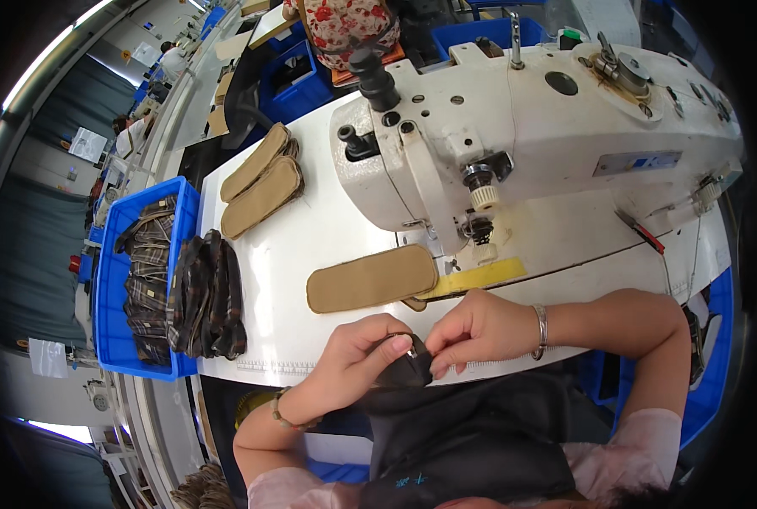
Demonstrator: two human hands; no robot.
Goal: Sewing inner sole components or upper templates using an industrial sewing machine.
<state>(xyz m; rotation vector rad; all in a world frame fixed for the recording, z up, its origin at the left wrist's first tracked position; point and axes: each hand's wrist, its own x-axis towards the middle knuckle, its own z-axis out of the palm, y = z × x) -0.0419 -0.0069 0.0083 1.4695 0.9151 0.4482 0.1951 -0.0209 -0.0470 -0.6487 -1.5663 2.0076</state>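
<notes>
Dark piece (pixel 410 370), held two-handed, likely for steadiness
Left hand (pixel 353 355) clamps it under the thumb; right hand (pixel 483 327), curled closed, pinches its three o'clock edge

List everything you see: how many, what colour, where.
sewing machine: one, white, right
table: one, white, centre
oblong pieces: several, tan, near needle and upper left
yellow strip: one, yellow, near needle
hand tool: one, red and dark, right
bins: several, blue, left, top and right
plaid bundles: several, brownish, in and beside left bin
curtains: several, greyish, far left
nearest co-worker: one, floral clothing, top edge
distant background: too small to count
dark piece: one, black, between hands
apron: one, black, lower centre
sleeves: two, pale pink, lower edge
bracelets: two, beaded and silvery, one per wrist
left hand: one, bare, holding dark piece
right hand: one, bare, at dark piece's edge
</notes>
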